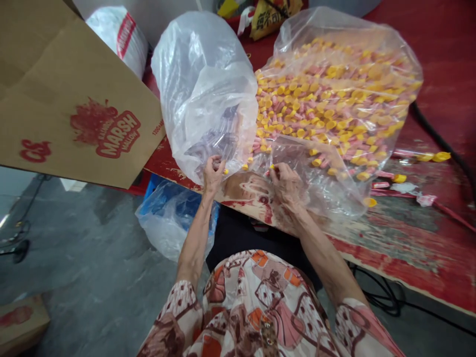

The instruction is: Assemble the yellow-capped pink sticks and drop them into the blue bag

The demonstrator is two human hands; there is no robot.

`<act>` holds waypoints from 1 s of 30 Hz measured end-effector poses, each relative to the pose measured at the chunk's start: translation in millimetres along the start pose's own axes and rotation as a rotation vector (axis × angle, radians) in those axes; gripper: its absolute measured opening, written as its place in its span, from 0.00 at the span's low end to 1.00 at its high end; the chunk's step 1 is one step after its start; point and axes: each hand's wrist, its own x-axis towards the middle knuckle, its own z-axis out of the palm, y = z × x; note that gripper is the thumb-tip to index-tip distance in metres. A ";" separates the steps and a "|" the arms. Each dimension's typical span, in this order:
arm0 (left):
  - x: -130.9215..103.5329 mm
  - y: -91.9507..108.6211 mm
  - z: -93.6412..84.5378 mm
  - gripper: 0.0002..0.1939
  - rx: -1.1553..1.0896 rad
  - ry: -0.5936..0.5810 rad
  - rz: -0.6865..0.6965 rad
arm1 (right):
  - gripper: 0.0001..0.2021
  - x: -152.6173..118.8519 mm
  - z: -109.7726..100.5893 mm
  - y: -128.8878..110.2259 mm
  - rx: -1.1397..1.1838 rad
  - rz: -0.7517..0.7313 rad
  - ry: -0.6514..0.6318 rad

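My left hand is closed at the mouth of a milky plastic bag with clear tube-like pieces inside; a bit of yellow shows by its fingertips, too small to make out. My right hand is closed with the fingertips around a small pink piece with a yellow cap, in front of the large clear bag. That bag holds several pink pieces with yellow caps. Its loose plastic edge lies beside my right hand. Between the hands is the worn table edge.
A brown carton stands at the left. Under the table edge is a blue crate with a plastic liner. Loose capped tubes and a dark cable lie at the right. A white sack stands behind the carton.
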 end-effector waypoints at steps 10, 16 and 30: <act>-63.2 33.1 4.1 0.18 -0.161 -0.454 0.070 | 0.26 -8.2 -6.4 -27.0 0.511 0.293 0.028; -63.8 38.5 -1.1 0.14 -0.100 -0.395 0.096 | 0.25 -8.0 -4.9 -27.3 0.553 0.216 -0.210; -43.8 83.6 4.1 0.06 0.788 -0.583 0.421 | 0.20 6.7 -20.2 6.9 0.142 0.068 0.098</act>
